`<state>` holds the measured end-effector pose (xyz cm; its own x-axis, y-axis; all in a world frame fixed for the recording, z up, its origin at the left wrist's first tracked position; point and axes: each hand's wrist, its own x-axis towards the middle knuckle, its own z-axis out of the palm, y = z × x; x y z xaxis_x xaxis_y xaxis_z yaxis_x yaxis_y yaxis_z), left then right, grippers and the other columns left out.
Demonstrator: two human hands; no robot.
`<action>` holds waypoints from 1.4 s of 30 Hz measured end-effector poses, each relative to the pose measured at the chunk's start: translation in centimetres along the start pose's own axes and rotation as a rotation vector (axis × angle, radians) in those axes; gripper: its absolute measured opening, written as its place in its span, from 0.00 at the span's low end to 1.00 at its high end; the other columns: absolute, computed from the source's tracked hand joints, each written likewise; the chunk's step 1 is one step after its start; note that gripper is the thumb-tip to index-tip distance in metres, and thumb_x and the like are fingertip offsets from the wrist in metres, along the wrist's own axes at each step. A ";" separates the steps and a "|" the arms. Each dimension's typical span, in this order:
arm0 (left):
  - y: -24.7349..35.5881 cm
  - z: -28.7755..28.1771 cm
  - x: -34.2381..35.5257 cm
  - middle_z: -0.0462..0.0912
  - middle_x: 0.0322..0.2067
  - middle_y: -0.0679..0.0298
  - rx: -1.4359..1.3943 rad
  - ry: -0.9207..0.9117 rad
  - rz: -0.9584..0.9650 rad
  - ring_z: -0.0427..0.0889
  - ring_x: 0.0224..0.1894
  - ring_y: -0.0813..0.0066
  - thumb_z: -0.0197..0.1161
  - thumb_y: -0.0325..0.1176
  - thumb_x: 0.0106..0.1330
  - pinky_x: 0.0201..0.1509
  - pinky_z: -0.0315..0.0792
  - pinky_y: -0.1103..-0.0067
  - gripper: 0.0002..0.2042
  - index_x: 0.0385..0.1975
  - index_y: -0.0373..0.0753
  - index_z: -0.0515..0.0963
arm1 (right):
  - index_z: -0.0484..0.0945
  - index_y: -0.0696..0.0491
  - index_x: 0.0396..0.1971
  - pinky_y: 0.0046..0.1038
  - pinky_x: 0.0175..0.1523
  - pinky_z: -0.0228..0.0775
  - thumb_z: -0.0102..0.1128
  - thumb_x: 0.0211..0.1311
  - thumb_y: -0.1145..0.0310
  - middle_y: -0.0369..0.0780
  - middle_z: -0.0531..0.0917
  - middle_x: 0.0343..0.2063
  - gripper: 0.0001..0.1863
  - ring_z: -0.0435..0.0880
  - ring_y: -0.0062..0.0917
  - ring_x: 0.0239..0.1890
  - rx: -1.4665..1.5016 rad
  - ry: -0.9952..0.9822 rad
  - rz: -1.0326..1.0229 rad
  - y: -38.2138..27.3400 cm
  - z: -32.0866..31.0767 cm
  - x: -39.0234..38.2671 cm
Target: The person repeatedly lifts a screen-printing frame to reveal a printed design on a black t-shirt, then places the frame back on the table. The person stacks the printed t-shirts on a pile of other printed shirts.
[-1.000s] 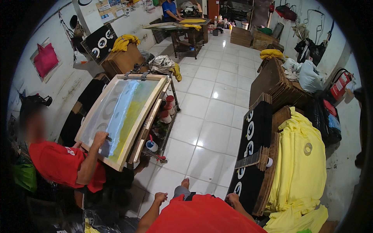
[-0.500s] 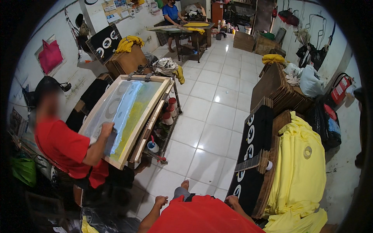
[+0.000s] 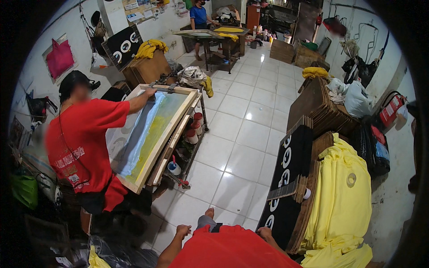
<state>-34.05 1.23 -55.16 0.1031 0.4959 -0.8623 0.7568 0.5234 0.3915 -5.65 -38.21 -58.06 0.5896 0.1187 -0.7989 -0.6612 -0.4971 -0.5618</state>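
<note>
My left hand hangs beside my body with its fingers loosely curled, and nothing shows in it. On the other side, my right hand is also curled, apparently empty, near the stack of boards carrying black cloth with white ring prints. To my left a person in a red shirt leans over a wooden-framed printing screen. That person's hand is at the screen's far end. Pale blue ink lies along the mesh, beside a yellow-green area.
Yellow cloth drapes over boards at my right. Beyond it are more stacked boards, a black bag and a fire extinguisher. White tiled floor runs between the work areas. A person in blue stands at a far table.
The red-shirted person's arm has moved from mid-screen to the screen's far end, with the body leaning forward. My hands have barely moved. The person in blue has straightened up.
</note>
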 end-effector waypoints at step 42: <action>4.1 2.6 -2.3 0.79 0.19 0.61 0.015 -0.053 0.002 0.74 0.16 0.76 0.64 0.33 0.57 0.16 0.63 0.80 0.09 0.27 0.33 0.76 | 0.77 0.58 0.21 0.27 0.22 0.66 0.51 0.51 0.79 0.38 0.78 0.19 0.05 0.77 0.23 0.20 -0.069 0.022 0.045 -3.6 -1.9 1.5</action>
<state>-29.51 0.40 -52.41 0.1385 0.4595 -0.8773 0.7659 0.5119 0.3891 -1.50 -37.90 -56.79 0.5705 0.0761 -0.8178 -0.6543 -0.5596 -0.5086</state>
